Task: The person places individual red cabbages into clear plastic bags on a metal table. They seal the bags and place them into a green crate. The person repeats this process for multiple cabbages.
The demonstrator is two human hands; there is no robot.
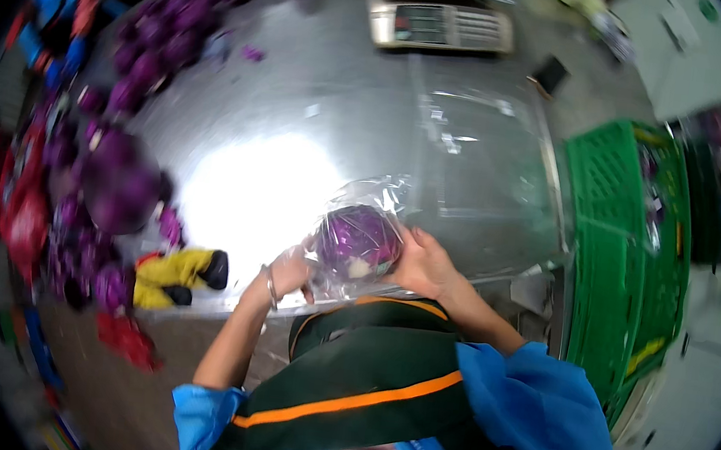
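A red cabbage (359,238) in a clear plastic bag (374,193) lies at the near edge of the metal table (297,78), between my two hands. My right hand (419,262) presses against the right side of the wrapped cabbage, its thumb pointing up. On the left, my left hand (292,272), with a bangle at the wrist, grips the bag beside the cabbage; its fingertips are partly hidden. Right of the cabbage, a sheet of clear plastic film (493,173) lies flat on the table.
Many red cabbages (183,25) are heaped along the left and far left. Yellow and black gloves (171,277) lie at the near left edge. A digital scale (443,28) stands at the back, a dark phone-like object (549,76) beside it. Green plastic crates (602,266) stand right.
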